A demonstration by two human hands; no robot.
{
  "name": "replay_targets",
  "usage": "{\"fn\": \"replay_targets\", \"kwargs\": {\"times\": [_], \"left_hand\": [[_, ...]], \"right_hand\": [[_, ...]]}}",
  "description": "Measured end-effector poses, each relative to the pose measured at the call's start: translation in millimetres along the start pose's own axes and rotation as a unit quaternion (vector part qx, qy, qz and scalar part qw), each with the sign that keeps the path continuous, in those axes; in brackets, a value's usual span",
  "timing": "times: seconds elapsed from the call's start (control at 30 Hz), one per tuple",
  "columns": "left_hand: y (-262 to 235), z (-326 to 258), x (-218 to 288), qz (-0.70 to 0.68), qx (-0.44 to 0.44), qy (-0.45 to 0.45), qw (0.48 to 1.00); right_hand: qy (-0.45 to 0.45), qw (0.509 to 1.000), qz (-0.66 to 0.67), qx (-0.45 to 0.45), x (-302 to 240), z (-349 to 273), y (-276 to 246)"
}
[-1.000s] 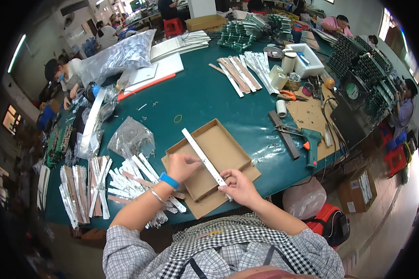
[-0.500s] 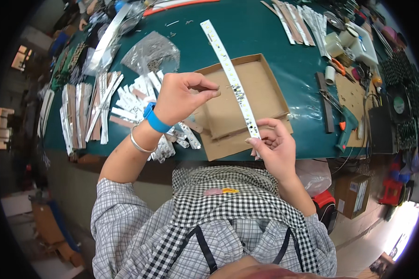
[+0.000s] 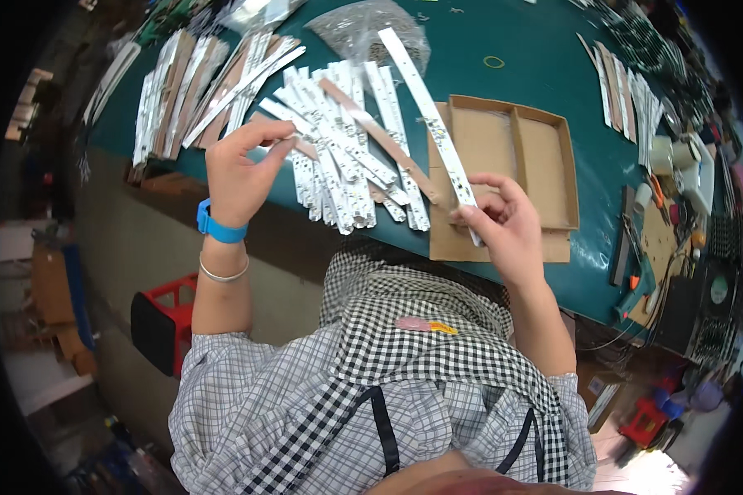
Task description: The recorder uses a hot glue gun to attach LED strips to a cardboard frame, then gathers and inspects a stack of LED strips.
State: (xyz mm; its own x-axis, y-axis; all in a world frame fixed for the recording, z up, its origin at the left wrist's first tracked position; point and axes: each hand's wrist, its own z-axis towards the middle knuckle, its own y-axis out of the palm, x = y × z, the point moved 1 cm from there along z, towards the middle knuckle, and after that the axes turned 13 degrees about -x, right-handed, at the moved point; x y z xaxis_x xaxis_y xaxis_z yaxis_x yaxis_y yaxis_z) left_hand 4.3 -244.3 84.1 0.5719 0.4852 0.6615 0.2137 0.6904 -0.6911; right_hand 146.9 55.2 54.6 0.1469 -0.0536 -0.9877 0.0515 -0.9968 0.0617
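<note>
My right hand (image 3: 504, 221) grips the near end of a long white strip (image 3: 428, 124) studded with small parts; the strip slants away over the green table. My left hand (image 3: 241, 169), with a blue wristband, is raised over the table's near edge, thumb and fingers pinched together on something thin that I cannot make out. A loose heap of similar white strips (image 3: 347, 153) lies between the hands. A shallow brown cardboard tray (image 3: 545, 157) with two compartments sits just beyond my right hand.
More strip bundles (image 3: 190, 91) lie at the far left, and a clear plastic bag (image 3: 363, 25) behind the heap. Strips, tape rolls and tools (image 3: 652, 157) crowd the right side. A red stool (image 3: 169, 318) stands below the table edge.
The view has tilted down and closer to the table edge. My left hand has moved left, away from the strip, fingers still pinched. My right hand keeps hold of the strip's near end.
</note>
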Motion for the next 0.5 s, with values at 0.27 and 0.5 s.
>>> {"fn": "replay_targets", "kwargs": {"times": [0.27, 0.5], "left_hand": [[-6, -26, -60, 0.205, -0.178, 0.047, 0.961], [11, -7, -71, 0.194, -0.308, 0.133, 0.922]], "right_hand": [[-0.013, 0.992, -0.107, -0.057, 20, 80, 39], [-0.019, 0.9, -0.436, -0.011, 9, 95, 48]]}}
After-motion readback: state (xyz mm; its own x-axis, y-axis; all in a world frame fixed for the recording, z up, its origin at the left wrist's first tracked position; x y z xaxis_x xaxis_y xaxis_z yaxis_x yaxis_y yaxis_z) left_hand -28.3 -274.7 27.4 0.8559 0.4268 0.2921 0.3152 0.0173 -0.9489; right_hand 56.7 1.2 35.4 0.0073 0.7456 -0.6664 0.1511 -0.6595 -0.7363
